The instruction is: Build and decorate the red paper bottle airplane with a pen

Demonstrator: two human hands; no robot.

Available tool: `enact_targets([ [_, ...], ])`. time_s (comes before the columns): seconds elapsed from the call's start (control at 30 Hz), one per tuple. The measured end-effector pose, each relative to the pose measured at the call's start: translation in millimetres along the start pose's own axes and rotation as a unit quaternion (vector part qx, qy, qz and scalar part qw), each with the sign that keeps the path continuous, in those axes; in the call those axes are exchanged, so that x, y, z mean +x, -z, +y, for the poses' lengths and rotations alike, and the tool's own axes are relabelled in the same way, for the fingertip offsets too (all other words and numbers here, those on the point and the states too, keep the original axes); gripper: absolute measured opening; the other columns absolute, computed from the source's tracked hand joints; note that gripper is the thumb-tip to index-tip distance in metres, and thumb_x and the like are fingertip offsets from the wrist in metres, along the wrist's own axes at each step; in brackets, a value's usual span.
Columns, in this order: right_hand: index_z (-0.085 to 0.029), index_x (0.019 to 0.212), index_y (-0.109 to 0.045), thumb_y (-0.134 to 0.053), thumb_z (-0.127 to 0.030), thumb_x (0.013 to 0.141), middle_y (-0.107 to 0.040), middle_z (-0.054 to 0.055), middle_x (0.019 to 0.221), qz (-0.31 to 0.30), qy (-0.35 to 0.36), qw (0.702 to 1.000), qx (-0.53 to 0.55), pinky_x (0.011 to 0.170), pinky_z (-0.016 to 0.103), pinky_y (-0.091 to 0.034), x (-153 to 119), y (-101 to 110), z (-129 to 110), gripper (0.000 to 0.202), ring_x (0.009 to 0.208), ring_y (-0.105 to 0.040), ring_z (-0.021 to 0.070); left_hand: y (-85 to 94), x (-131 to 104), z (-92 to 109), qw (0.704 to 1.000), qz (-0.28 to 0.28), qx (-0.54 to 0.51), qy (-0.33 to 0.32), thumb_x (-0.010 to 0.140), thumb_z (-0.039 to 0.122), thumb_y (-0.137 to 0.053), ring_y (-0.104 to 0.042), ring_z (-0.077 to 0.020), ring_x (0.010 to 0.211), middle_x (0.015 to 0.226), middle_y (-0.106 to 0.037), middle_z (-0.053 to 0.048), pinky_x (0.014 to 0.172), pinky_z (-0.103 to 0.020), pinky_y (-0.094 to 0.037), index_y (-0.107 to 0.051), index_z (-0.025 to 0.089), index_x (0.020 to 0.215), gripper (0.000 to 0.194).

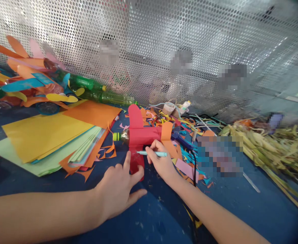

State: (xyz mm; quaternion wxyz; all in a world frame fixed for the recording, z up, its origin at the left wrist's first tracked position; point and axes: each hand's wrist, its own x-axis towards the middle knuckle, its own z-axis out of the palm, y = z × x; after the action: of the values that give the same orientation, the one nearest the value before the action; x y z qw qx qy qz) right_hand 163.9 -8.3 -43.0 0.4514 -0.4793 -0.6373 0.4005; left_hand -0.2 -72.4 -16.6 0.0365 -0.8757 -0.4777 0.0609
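A bottle wrapped in red paper (145, 134) lies on the blue table, its yellow-green cap (116, 136) pointing left. Red paper wings stick out toward the back and the front, and orange paper pieces (166, 131) sit at its right end. My left hand (120, 184) has its fingers spread, with fingertips on the near red wing (134, 165). A light blue marker (155, 154) is pinched in my right hand (161, 161), its tip over the base of that near wing.
Stacked coloured paper (44, 135) lies at left, below paper-winged bottle models (37, 81). Paper scraps (187, 166), a glue gun (183, 140) with a black cord, and a white glue bottle (185, 106) are right of centre. Dried husks (271, 149) lie far right, before a perforated metal screen (149, 40).
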Motion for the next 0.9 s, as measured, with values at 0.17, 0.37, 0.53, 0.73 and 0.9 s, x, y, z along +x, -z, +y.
enact_targets([
  [0.17, -0.023, 0.067, -0.037, -0.051, -0.028, 0.088, -0.045, -0.009, 0.046, -0.002, 0.002, 1.0, -0.002, 0.049, 0.023, -0.034, 0.4, 0.0, -0.4, 0.026, 0.043, -0.042, 0.0095, -1.0, 0.8, 0.5, 1.0, 0.004, 0.002, -0.001, 0.09, 0.059, -0.031, -0.065, -0.0317, 0.072, 0.137, -0.044, -0.025, 0.055, -0.041, -0.051, -0.048, 0.029, 0.131, 0.053],
  [0.37, -0.023, 0.068, -0.037, -0.051, -0.028, 0.088, -0.045, -0.009, 0.046, -0.002, -0.002, 1.0, 0.0, 0.048, 0.023, -0.033, 0.3, 0.0, -1.0, 0.025, 0.043, -0.041, 0.0097, -1.6, 1.3, 0.6, 1.0, 0.0, -0.001, 0.003, 0.09, 0.059, -0.031, -0.065, -0.0317, 0.073, 0.138, -0.044, -0.025, 0.056, -0.041, -0.051, -0.047, 0.03, 0.131, 0.053],
  [0.53, -0.022, 0.067, -0.037, -0.051, -0.027, 0.088, -0.045, -0.009, 0.046, 0.0, -0.002, 1.0, -0.002, 0.048, 0.023, -0.033, -0.3, 0.2, -3.0, 0.025, 0.043, -0.041, 0.0094, -2.0, 0.3, 0.8, 1.0, -0.009, -0.003, 0.004, 0.09, 0.06, -0.03, -0.065, -0.0316, 0.074, 0.139, -0.043, -0.025, 0.057, -0.041, -0.051, -0.045, 0.03, 0.133, 0.055],
  [0.73, -0.022, 0.067, -0.038, -0.05, -0.026, 0.087, -0.046, -0.009, 0.045, -0.002, -0.009, 1.0, -0.003, 0.048, 0.022, -0.033, 0.1, 0.2, -4.6, 0.025, 0.042, -0.041, 0.0088, -2.2, -0.4, 0.8, 1.0, 0.001, 0.001, 0.003, 0.09, 0.061, -0.03, -0.065, -0.0312, 0.073, 0.138, -0.043, -0.025, 0.055, -0.04, -0.05, -0.046, 0.03, 0.133, 0.055],
  [0.9, -0.022, 0.065, -0.037, -0.051, -0.024, 0.086, -0.044, -0.01, 0.043, -0.004, -0.01, 1.0, 0.0, 0.046, 0.021, -0.031, 1.0, 0.3, -3.2, 0.025, 0.04, -0.039, 0.0082, -3.6, 0.7, 0.9, 1.0, 0.01, 0.003, 0.0, 0.09, 0.061, -0.029, -0.065, -0.0316, 0.072, 0.138, -0.044, -0.026, 0.054, -0.04, -0.05, -0.046, 0.03, 0.132, 0.056],
])
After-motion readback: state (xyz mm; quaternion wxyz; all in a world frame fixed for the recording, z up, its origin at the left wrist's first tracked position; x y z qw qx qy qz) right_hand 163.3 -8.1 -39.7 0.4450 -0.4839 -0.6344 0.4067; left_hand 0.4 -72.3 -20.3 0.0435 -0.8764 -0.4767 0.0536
